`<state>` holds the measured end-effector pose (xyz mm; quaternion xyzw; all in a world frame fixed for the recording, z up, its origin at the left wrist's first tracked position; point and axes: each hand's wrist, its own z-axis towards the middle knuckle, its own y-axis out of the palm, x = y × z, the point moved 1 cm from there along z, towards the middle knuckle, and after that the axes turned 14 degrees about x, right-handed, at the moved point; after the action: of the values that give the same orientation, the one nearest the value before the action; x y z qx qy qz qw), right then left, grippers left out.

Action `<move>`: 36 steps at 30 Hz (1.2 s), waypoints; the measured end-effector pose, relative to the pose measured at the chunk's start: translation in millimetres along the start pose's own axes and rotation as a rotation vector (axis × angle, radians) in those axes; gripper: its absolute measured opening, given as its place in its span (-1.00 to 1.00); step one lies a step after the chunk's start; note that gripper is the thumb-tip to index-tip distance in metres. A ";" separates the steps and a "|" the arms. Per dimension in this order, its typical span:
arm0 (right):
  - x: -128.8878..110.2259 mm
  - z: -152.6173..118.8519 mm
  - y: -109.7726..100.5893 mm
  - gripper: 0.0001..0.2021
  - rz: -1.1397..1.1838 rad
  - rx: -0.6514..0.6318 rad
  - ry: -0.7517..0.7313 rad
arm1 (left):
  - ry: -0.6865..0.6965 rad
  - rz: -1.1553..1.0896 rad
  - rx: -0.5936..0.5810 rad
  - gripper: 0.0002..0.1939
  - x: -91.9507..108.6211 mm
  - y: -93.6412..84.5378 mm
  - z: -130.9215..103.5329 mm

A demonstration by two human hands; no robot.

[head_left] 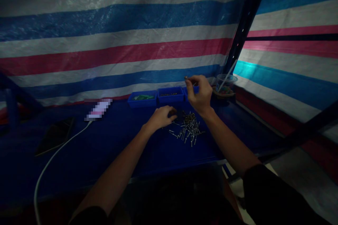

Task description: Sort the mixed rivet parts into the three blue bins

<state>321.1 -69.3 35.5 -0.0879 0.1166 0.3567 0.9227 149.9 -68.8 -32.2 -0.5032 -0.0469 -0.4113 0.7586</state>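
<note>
My right hand point(200, 94) is raised in front of the blue bins. Its thumb and forefinger pinch a small metal piece point(186, 77), too small and dim to name. Lower and to the left, my left hand point(161, 117) rests over the table with curved fingers, a gap showing between thumb and forefinger. I see nothing held in it. Right beside its fingertips lies a loose pile of thin, silvery metal pins point(190, 128), with darker, brassy small parts point(189, 116) at the far end of the pile.
Along the back stand a blue bin point(142, 104) with green contents, a second bin point(171, 99) with small parts, and a third bin point(185, 95) partly behind my right hand. A clear cup point(226, 80) is at right. Left lie a lit phone point(99, 109), cable point(59, 149) and dark tablet point(55, 135).
</note>
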 end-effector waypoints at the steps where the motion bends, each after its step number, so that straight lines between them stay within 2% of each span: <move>1: 1.4 4.6 1.3 -0.77 -0.033 0.016 0.019 | 0.025 0.100 -0.070 -0.81 0.9 0.4 -2.1; 3: 8.2 5.3 8.4 -0.77 -0.138 -0.093 0.036 | 0.028 0.222 -0.145 -0.82 1.2 2.6 -5.0; 5: 19.3 -6.2 17.1 -0.76 -0.261 -0.320 0.029 | 0.017 0.269 -0.140 -0.85 -0.3 5.7 -5.9; 8: 34.6 -34.0 23.4 -0.71 -0.351 -0.627 0.038 | -0.008 0.264 -0.077 -0.86 -4.9 8.7 -3.0; 11: 35.7 -50.4 22.3 -0.73 -0.223 -0.741 0.067 | -0.114 0.131 0.024 -0.82 -11.7 5.7 3.4; 14: 23.5 -50.1 20.7 -0.77 -0.028 -0.718 0.019 | -0.252 -0.115 0.120 -0.72 -18.9 -0.2 9.3; 17: 10.8 -47.7 21.4 -0.83 0.034 -0.708 -0.063 | -0.302 -0.301 0.170 -0.66 -22.4 -2.4 12.0; 22: 4.1 -52.0 23.7 -0.91 -0.005 -0.654 -0.096 | -0.304 -0.342 0.181 -0.61 -25.1 -4.1 15.0; 24: 2.3 -49.3 19.9 -0.88 0.024 -0.534 -0.099 | -0.294 -0.254 0.253 -0.60 -30.9 -9.3 15.4; 27: -2.8 -32.9 5.9 -0.81 0.102 -0.201 -0.110 | -0.238 0.036 0.347 -0.69 -44.7 -16.1 12.8; 29: -6.0 -15.2 -3.7 -0.77 0.120 0.040 -0.128 | -0.202 0.212 0.312 -0.76 -54.1 -14.5 10.0; 31: -6.5 3.0 -7.0 -0.72 0.074 0.190 -0.120 | -0.178 0.320 0.248 -0.75 -61.4 -8.1 8.1; 33: -2.9 15.0 -1.3 -0.70 -0.043 0.170 -0.073 | -0.158 0.394 0.198 -0.74 -65.7 -0.4 7.9; 36: 7.7 8.0 15.9 -0.69 -0.278 -0.125 0.003 | -0.159 0.432 0.181 -0.80 -68.6 6.6 10.0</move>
<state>317.1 -50.9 39.7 -0.1610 0.0825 0.2321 0.9557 112.6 -20.2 -65.4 -0.4622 -0.0343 -0.1929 0.8649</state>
